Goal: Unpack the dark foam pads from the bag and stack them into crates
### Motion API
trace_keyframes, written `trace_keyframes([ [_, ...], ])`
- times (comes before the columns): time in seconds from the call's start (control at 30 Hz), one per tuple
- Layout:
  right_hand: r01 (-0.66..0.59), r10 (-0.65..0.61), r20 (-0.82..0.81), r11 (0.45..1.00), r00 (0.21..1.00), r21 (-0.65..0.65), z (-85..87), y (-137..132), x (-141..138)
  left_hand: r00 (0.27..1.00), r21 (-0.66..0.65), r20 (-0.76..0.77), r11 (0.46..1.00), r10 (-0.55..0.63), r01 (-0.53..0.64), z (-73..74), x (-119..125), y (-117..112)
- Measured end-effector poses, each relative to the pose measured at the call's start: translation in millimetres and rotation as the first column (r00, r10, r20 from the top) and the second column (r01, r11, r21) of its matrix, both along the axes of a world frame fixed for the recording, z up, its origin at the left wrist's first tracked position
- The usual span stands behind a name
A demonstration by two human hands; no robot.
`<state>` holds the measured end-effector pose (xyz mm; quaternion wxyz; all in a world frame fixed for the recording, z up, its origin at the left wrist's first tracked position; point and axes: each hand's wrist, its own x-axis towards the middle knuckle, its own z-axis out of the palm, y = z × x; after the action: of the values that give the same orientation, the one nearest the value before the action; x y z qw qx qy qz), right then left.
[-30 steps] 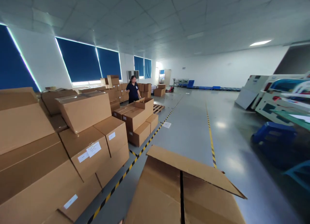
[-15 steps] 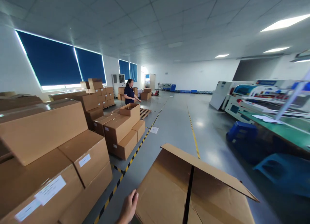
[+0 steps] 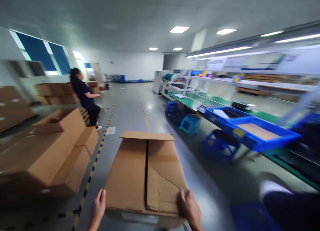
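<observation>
a long factory hall with a grey floor [image 3: 130, 104] runs ahead under bright ceiling panels, and the brown cardboard carton [image 3: 127, 177] sits low in the middle of the view, held out in front of the person. its two long flaps meet along one dark seam, and one end flap [image 3: 147, 136] is folded out at the far end.

the two hands are apart, one at each side of the carton's near end. the right hand [image 3: 190, 209] is clamped on the near right corner, fingers over the edge. the left hand [image 3: 98, 206] is at the near left corner, but i cannot tell whether it grips.

left of the carton run one yellow-and-black tape line [image 3: 91, 172] and a stack of cartons [image 3: 60, 147]. farther ahead on that side stands one co-worker [image 3: 85, 94] in dark clothes. right of the carton are one green workbench [image 3: 185, 101], one blue plastic crate [image 3: 252, 131] at its edge, and three blue stools [image 3: 190, 123].
</observation>
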<state>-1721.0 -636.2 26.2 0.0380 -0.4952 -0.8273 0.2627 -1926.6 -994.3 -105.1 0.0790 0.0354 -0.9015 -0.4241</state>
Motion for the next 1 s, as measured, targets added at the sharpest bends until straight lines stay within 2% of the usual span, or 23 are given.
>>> trace_keyframes([
  [0.1,0.037,-0.038,0.047,0.999,0.998,0.011,2.5,14,-39,0.995,0.002,0.082,0.999,-0.049,0.049,-1.6,-55,16],
  [0.2,0.063,-0.064,0.082,0.998,0.995,0.021,3.3,32,-86,0.993,-0.010,0.096,0.997,-0.074,0.075,3.9,-100,36],
  [0.37,0.055,-0.058,0.161,0.998,0.985,0.022,9.1,72,-156,0.993,-0.015,0.086,0.996,-0.082,0.083,27.6,-158,81],
  [0.47,0.027,-0.031,0.191,0.999,0.981,0.020,14.9,99,-196,0.993,0.025,0.067,0.995,-0.099,0.097,35.3,-188,109],
  [0.77,0.014,-0.016,0.252,1.000,0.968,0.008,33.5,167,-325,0.993,0.034,0.082,0.996,-0.081,0.079,36.4,-288,177],
  [1.0,-0.020,0.032,0.230,0.998,0.973,-0.051,22.9,230,-428,0.998,0.080,0.042,0.996,-0.042,0.039,23.0,-385,219],
])
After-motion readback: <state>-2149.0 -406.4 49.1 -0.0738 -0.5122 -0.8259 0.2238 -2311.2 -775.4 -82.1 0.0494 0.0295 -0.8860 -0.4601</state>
